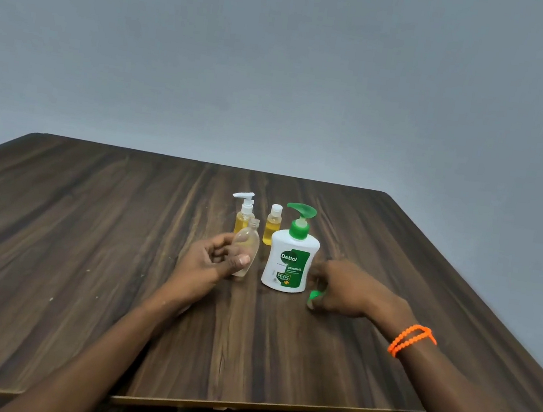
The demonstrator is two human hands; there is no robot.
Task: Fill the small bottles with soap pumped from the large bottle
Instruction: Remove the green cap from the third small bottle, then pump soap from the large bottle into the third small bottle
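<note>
dark wood-grain table [87, 233], left hand [211, 260] gripping a clear oval uncapped bottle [245, 249], white green-pump soap bottle [288, 263] just right of it, right hand [345, 290] pinching a green cap [314, 295], two amber-filled bottles [272, 225] behind

Bottles [290, 263] on wooden table [87, 233]

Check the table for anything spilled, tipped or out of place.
Nothing stands out. No spill shows on the table. The left hand holds the uncapped small bottle tilted, and the right hand holds a green cap beside the Dettol bottle.
</note>
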